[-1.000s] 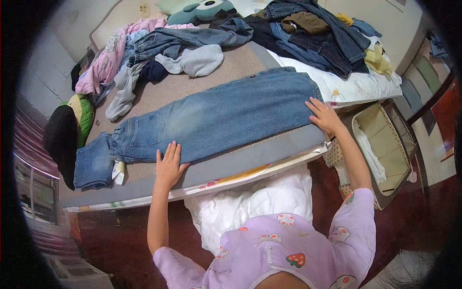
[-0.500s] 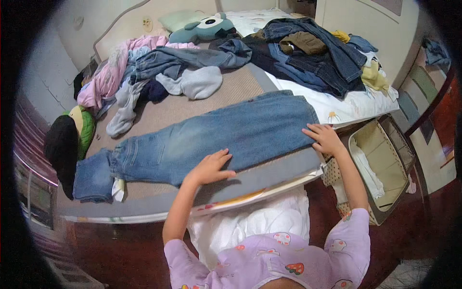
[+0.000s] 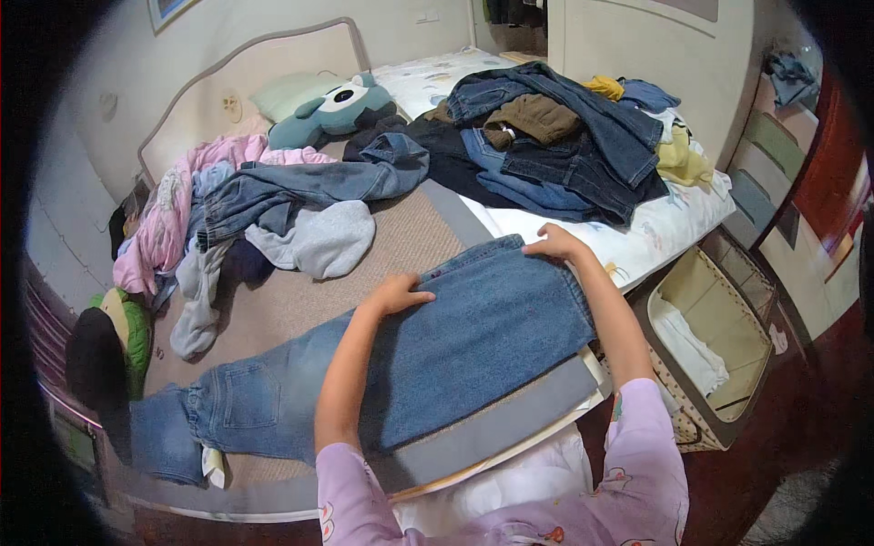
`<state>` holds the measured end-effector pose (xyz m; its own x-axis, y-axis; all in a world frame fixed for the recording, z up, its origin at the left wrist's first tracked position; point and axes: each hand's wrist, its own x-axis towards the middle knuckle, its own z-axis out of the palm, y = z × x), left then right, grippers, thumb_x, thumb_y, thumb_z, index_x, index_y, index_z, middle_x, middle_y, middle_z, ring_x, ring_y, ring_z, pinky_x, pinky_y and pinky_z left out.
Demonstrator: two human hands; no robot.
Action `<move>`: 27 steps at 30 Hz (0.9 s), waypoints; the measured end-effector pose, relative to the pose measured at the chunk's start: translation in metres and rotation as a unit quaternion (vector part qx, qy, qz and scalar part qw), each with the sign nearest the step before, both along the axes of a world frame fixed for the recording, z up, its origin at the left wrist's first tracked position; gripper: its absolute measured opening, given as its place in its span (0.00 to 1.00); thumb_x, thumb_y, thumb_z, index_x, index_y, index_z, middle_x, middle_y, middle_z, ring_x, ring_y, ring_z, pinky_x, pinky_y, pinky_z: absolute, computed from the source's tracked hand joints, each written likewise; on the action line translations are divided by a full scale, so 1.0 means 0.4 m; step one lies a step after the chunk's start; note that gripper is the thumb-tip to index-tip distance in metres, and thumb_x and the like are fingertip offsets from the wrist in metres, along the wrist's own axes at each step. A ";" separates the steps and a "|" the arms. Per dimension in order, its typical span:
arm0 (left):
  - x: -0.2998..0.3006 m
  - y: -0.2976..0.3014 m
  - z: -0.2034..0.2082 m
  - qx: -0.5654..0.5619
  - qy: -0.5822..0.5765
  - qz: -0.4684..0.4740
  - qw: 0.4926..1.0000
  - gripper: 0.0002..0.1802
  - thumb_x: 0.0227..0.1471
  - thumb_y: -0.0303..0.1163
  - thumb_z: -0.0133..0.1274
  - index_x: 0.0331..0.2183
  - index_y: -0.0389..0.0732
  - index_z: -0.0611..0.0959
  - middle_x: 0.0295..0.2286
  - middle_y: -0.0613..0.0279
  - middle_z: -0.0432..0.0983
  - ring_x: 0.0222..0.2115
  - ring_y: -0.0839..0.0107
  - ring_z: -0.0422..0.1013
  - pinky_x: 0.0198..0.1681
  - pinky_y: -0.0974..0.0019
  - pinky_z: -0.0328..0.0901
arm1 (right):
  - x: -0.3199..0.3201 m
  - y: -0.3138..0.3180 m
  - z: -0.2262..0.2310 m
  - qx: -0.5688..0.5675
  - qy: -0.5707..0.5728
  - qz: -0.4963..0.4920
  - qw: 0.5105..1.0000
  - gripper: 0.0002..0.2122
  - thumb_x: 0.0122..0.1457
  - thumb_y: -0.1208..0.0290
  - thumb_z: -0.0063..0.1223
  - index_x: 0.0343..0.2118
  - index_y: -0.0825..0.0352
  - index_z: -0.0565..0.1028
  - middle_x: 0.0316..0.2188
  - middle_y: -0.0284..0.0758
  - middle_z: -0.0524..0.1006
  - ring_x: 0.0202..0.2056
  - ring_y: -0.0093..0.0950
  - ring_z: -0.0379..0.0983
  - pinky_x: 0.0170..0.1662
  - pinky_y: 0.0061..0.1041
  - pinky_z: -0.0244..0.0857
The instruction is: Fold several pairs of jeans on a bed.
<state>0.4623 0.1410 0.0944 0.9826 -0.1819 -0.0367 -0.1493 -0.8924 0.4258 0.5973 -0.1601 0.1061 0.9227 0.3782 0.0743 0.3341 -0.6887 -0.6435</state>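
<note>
A pair of blue jeans [image 3: 482,337] lies folded lengthwise along the bed's near side, waist to the left and leg hems to the right. My left hand [image 3: 393,295] rests on the far edge of the legs, thumb stretched apart from the fingers over the denim. At the far hem corner is my right hand [image 3: 557,246], its thumb touching the cloth and spread from the fingers. Neither hand shows fabric gathered in it. By the waist, at the left end, is another piece of blue denim [image 3: 167,437]. A small pale tag-like piece [image 3: 213,468] pokes out beneath the waist.
Toward the headboard lie a grey garment [image 3: 323,238], crumpled jeans [image 3: 300,191] and pink clothing [image 3: 164,218]. A dark denim pile [image 3: 583,173] fills the far right, near a blue plush toy [image 3: 332,114]. A lined storage basket [image 3: 728,318] stands right of the bed.
Both hands have moved to the far edge of the jeans; the left was lying near the close edge, the right on the hem. The view has shifted, bringing the jeans lower.
</note>
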 end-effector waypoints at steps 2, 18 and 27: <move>0.013 0.026 0.004 -0.056 0.037 -0.017 0.998 0.18 0.39 0.42 0.50 0.27 0.36 0.74 0.22 0.56 0.68 0.24 0.66 0.64 0.28 0.67 0.59 | 0.020 0.009 0.030 -0.010 0.252 0.022 0.967 0.22 0.35 0.60 0.57 0.27 0.74 0.69 0.26 0.41 0.70 0.28 0.30 0.66 0.30 0.25 0.59; 0.038 0.036 -0.056 -0.213 -0.080 0.080 0.970 0.14 0.39 0.37 0.50 0.21 0.34 0.71 0.18 0.57 0.66 0.19 0.67 0.62 0.23 0.67 0.58 | 0.105 0.055 -0.105 0.137 0.088 0.001 0.987 0.19 0.42 0.57 0.50 0.30 0.70 0.69 0.28 0.40 0.70 0.33 0.31 0.66 0.36 0.23 0.59; -0.037 -0.009 -0.024 0.265 -0.244 0.106 0.927 0.12 0.37 0.32 0.47 0.29 0.38 0.71 0.31 0.57 0.68 0.36 0.61 0.63 0.38 0.56 0.56 | -0.143 0.130 0.011 -0.112 -0.327 -0.109 0.932 0.26 0.43 0.58 0.46 0.45 0.67 0.59 0.42 0.45 0.62 0.40 0.37 0.62 0.36 0.35 0.58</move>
